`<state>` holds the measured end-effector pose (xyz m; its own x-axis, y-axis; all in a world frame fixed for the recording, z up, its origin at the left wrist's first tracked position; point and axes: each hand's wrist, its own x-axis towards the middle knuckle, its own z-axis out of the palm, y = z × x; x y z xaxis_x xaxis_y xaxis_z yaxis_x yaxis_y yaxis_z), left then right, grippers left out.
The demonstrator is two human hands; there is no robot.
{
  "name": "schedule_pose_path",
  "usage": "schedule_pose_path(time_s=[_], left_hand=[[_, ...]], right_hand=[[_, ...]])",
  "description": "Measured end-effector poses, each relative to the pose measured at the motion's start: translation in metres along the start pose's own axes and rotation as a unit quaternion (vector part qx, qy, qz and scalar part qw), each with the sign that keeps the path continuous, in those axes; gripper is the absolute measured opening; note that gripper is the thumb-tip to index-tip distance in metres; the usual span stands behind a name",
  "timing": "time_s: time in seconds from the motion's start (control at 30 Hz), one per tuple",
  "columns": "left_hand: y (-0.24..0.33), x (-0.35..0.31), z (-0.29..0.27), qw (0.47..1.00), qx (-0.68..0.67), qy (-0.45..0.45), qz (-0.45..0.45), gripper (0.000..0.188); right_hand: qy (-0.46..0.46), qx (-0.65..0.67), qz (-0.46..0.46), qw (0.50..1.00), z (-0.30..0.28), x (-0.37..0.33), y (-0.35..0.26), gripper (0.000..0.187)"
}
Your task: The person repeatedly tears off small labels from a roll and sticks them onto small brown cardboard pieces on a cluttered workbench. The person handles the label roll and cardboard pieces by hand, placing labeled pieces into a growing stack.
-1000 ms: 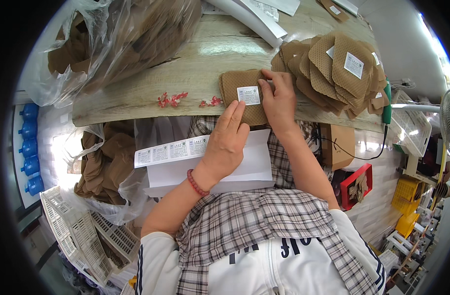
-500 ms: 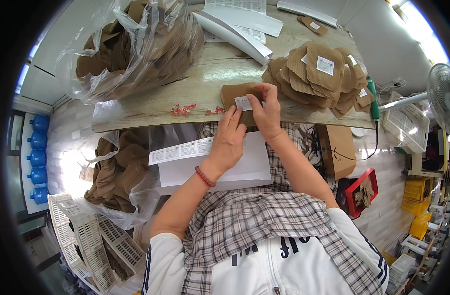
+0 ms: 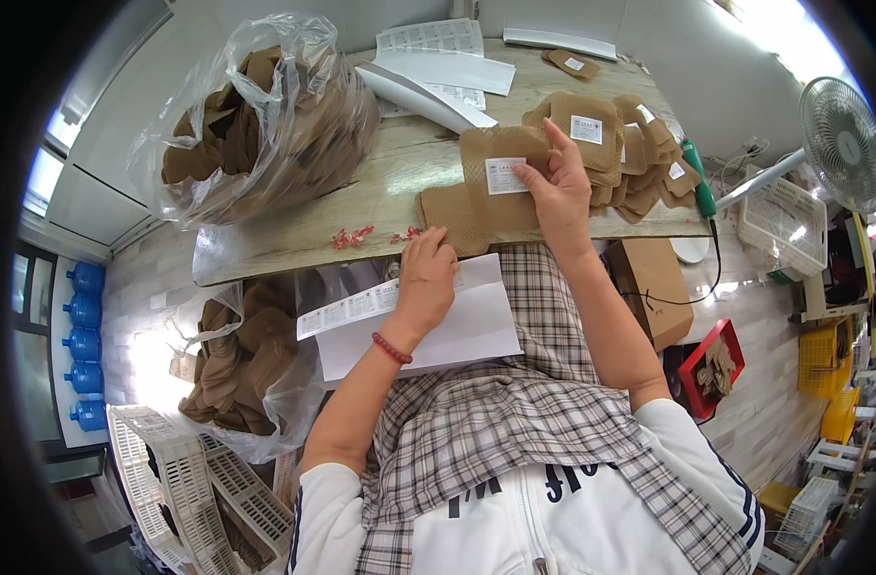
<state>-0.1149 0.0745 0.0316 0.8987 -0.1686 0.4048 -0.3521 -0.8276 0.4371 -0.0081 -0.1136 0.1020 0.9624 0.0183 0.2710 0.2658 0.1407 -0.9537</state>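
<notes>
My right hand [image 3: 559,196] pinches a brown textured pad [image 3: 495,206] by its right side, thumb on the edge of its white printed label [image 3: 507,175]. Raised over the table's front edge, it partly covers another brown pad [image 3: 444,213] lying there. My left hand [image 3: 426,281] is closed, its fingertips beside that lower pad; whatever its fingers hold is hidden. Below it, a strip of printed labels [image 3: 347,312] on a white backing sheet [image 3: 428,340] lies across my lap. To the right is a pile of labelled brown pads [image 3: 605,158].
A clear plastic bag [image 3: 352,144] full of brown pieces stands on the table's left; another bag [image 3: 294,383] hangs below. Red scraps [image 3: 352,237] lie near the front edge. Rolled white sheets [image 3: 423,99] lie behind. At right are a green-handled corded tool [image 3: 698,179] and a fan [image 3: 845,144].
My right hand has lifted the labelled pad up and to the right, toward the pile. My left hand has come off the label and drawn down toward the label sheet.
</notes>
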Motion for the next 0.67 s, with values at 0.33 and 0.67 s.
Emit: schedule_pose_path(time_s=[0.33, 0.67], left_hand=[[0.043, 0.020, -0.013, 0.986, -0.155, -0.014, -0.060, 0.005], [0.038, -0.004, 0.037, 0.977, -0.136, -0.150, -0.073, 0.029]], right_hand=[[-0.002, 0.059, 0.031, 0.998, -0.064, 0.027, -0.046, 0.055], [-0.129, 0.046, 0.163, 0.977, 0.029, -0.019, 0.076, 0.061]])
